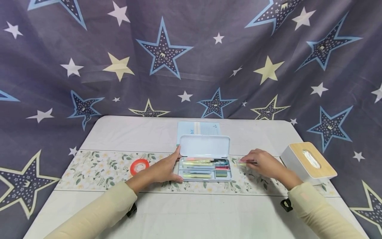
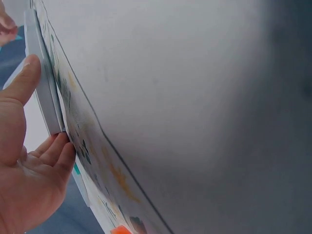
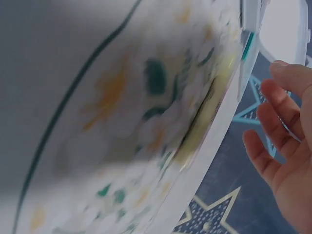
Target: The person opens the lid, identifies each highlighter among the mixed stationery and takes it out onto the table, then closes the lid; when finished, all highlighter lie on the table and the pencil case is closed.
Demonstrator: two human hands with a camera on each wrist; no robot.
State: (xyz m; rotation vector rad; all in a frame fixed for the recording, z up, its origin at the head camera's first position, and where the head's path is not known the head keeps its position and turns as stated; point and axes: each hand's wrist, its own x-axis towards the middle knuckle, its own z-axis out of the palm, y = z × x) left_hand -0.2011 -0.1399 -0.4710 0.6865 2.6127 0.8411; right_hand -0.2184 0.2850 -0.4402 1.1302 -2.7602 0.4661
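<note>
A pale blue pencil case (image 1: 204, 146) lies with its lid raised, holding several pens and yellow highlighters (image 1: 197, 176) in its compartments. A dark green block (image 1: 221, 173) sits in its small front right section. My left hand (image 1: 163, 168) holds the case by its left end, thumb at the front corner and fingers at the back; the left wrist view shows the thumb (image 2: 27, 80) against the side wall. To the right of the case, my right hand (image 1: 259, 162) hovers by a yellow pen (image 3: 204, 117) lying on the floral runner. Its fingers (image 3: 278, 107) are loosely bent, apart from the pen.
Behind the case lies a light blue notebook (image 1: 206, 127), partly hidden by the lid. A red tape roll (image 1: 139, 166) is left of the case, beside my left forearm. A white tissue box with a wooden top (image 1: 322, 156) stands at the right, close to my right forearm.
</note>
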